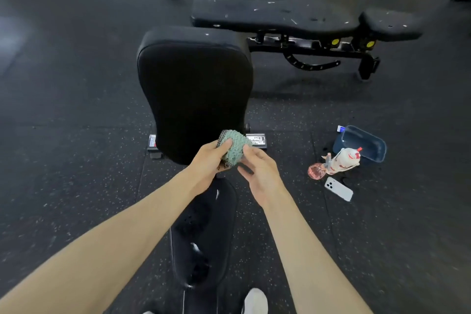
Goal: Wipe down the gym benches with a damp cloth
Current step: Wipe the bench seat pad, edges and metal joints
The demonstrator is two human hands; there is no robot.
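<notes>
Left hand point(209, 160) gripped bunched green cloth point(233, 146), fingers curled round it. Right hand point(260, 168) at cloth's right side, fingers bent, seemingly pinching its edge; contact partly hidden. Cloth held in air above near bench point(204, 232), before raised backrest point(196, 84). Second bench point(280, 16) lay behind. Blue tub point(362, 145), spray bottle point(344, 159), phone point(338, 188) on floor point(76, 148) to right.

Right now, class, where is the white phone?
In the head view the phone lies on the floor, right of the near bench, just nearer the person than the spray bottle and blue tub.
</notes>
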